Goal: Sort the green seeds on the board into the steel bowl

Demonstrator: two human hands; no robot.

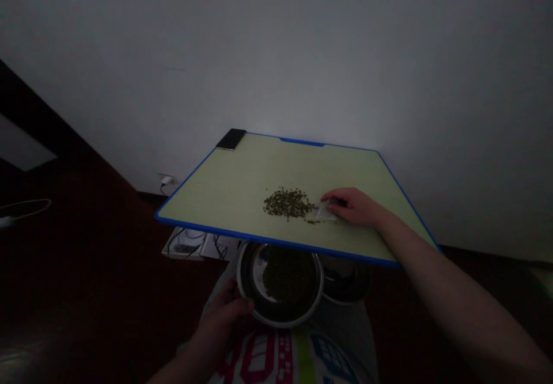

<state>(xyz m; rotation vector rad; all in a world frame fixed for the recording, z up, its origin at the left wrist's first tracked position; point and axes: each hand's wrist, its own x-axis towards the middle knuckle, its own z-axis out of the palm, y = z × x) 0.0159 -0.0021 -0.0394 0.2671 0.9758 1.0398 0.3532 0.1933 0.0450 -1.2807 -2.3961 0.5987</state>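
My left hand (228,315) is closed on the rim of a steel bowl (320,292), thumb over the edge. The bowl sits just under the near edge of the table, with a heap of small dark grains (287,274) in it. Over the tabletop, my right hand (352,205) pinches a small clear, flat plastic piece (325,211) whose exact kind I cannot make out. Its left end meets the right side of a spread pile of brownish-green grains (287,202). A few grains lie scattered near the plastic piece.
The pale yellow table (224,182) has a raised blue rim and stands against a grey wall (276,50). A black phone (231,139) rests at its far left corner. Another metal bowl (345,280) is partly hidden behind the first. Cables and a white box (185,243) lie below left.
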